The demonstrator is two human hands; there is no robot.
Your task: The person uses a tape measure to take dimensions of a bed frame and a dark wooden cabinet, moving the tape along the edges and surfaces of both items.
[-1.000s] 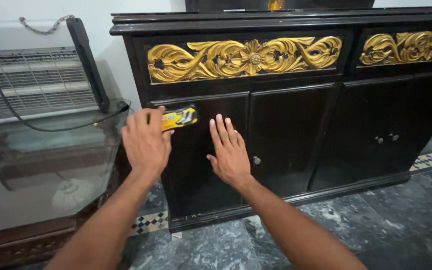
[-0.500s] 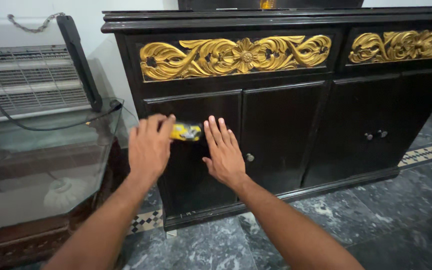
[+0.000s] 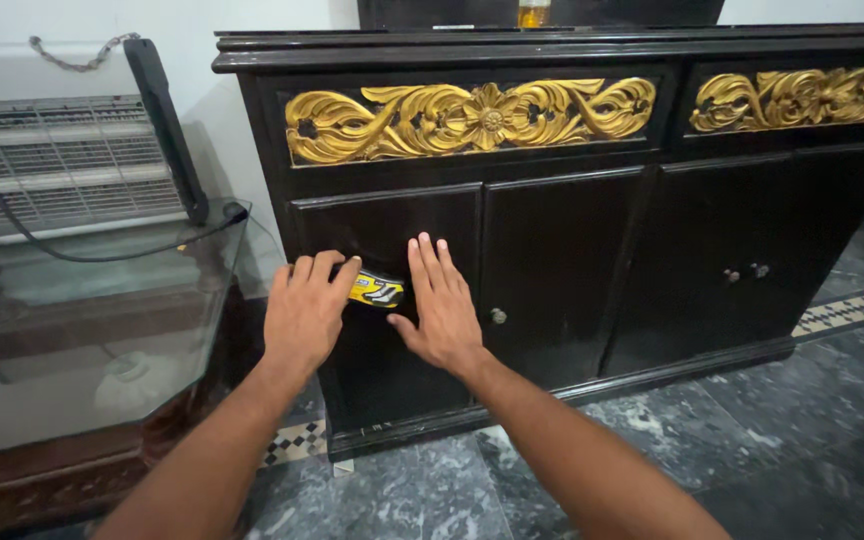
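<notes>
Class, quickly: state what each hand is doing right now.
Left hand: closed on a yellow sponge, against the cabinet door.
Right hand: open, flat on that door.

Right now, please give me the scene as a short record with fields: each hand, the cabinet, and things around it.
left hand: holds a yellow pad against the cabinet door
right hand: flat on the same door, fingers spread, beside the pad
cabinet: black, gold carved panels above the doors
door knob: right of the right hand, untouched
glass table: left of the cabinet
floor: dark marble
</notes>
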